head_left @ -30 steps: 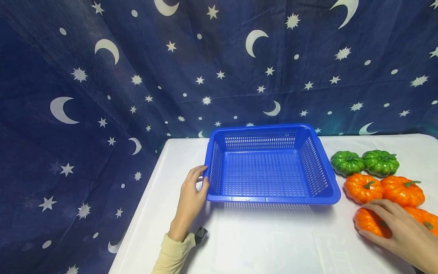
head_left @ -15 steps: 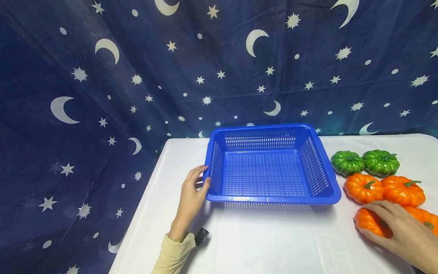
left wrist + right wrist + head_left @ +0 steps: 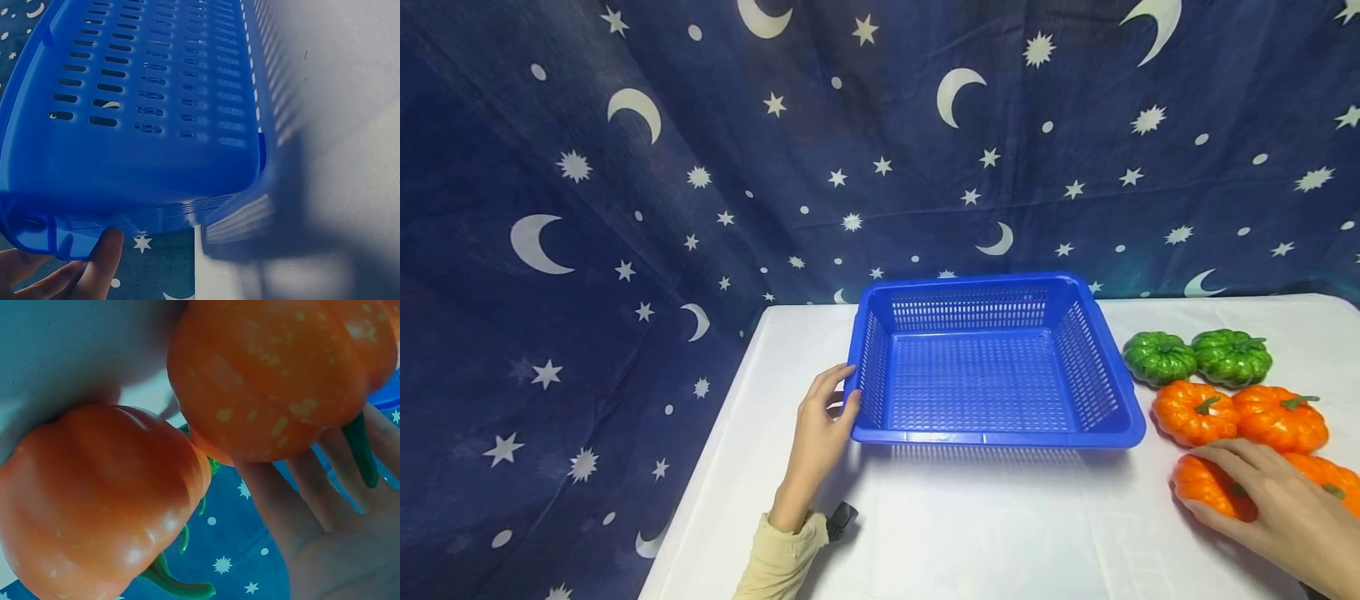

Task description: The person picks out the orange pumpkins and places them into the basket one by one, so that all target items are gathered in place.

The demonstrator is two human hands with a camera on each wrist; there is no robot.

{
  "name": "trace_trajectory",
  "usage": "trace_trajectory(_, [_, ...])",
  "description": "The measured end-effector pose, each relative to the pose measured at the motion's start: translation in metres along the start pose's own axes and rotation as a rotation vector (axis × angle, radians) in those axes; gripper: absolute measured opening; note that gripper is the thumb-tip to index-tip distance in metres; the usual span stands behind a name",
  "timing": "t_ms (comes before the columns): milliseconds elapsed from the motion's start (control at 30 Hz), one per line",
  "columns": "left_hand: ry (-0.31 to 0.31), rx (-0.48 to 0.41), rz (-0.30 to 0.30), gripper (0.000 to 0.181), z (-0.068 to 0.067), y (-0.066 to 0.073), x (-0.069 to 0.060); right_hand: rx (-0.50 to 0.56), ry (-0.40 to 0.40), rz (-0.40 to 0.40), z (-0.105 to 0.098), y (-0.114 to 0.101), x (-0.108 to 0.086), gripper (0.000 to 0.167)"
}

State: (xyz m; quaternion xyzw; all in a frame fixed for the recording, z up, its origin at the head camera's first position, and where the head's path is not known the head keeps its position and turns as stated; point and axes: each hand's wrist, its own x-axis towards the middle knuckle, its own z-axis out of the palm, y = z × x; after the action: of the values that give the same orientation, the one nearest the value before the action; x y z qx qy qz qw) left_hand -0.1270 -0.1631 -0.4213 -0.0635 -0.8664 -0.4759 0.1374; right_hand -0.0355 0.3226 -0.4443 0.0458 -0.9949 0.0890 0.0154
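My left hand [image 3: 820,433] grips the left rim of a blue plastic basket [image 3: 992,438] with slotted walls and nothing inside. In the left wrist view, its fingers and thumb [image 3: 106,262] are at the basket's rim. At the right, my right hand [image 3: 1277,500] holds an orange pumpkin [image 3: 1202,485] from above, thumb on the near side and fingers on the far side. The right wrist view shows this speckled pumpkin [image 3: 275,375] with its green stem against the hand, and a second orange pumpkin [image 3: 100,500] beside it.
Behind the held pumpkin sit two orange pumpkins [image 3: 1195,412] and two green pumpkins [image 3: 1159,357]; another orange pumpkin [image 3: 1326,479] is partly covered by my right hand. A white cloth [image 3: 985,533] covers the table. A dark blue curtain [image 3: 910,133] with moons and stars hangs behind and left.
Both hands stay where they were, the left at the basket rim and the right on the orange pumpkin. Only a very slight shift of the view shows.
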Motion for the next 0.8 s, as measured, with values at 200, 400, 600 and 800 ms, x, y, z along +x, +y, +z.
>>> trace_trajectory(200, [0.002,-0.004,-0.001,0.036,0.0005,0.0011,0.0,-0.001,0.038,-0.01,-0.0005,-0.0009,-0.0007,0.071])
trace_trajectory(400, [0.001,-0.025,-0.011,0.035,0.0004,0.0011,0.0002,0.009,0.073,-0.019,-0.0024,-0.0027,0.0001,0.071])
trace_trajectory(600, [0.001,-0.021,-0.04,0.035,-0.0001,-0.0002,0.0,0.011,0.109,-0.043,-0.0053,-0.0057,0.0013,0.071])
trace_trajectory(800, [0.004,-0.015,-0.041,0.035,0.0003,-0.0007,0.0002,0.03,0.066,-0.035,-0.0066,-0.0058,0.0049,0.074])
